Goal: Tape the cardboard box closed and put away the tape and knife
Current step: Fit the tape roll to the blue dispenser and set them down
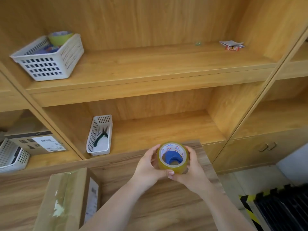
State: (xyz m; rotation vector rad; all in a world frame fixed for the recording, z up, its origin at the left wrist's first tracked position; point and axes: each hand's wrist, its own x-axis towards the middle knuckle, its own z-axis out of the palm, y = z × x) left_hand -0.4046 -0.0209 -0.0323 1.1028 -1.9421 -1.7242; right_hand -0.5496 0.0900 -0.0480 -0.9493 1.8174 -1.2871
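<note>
1. Cardboard box (65, 199) sits lower left on the table (150, 205), top seam taped; I judge the putting-away step is in hand.
2. My left hand (147, 167) and right hand (191, 170) both grasp the tape roll (173, 158), above the table.
3. Next: reach up to the upper white basket (50, 62), which already holds rolls.
4. Knife not seen.

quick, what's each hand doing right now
Left hand: closed around the tape roll.
Right hand: closed on the same tape roll.
</note>
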